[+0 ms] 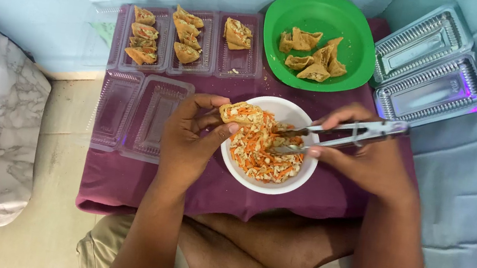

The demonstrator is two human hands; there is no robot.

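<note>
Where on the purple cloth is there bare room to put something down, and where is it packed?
Bare purple cloth lies along the near edge, below the empty clear trays and left of the white bowl. The far side is crowded: filled trays, green plate, both hands over the bowl.

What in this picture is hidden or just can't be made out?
Head view only:
- Left hand: its fingers cover part of the stuffed pocket.
- Tongs: tips buried in the shredded filling.
- White bowl: bottom hidden by filling.
- Clear tray stack: number of trays unclear.
</note>
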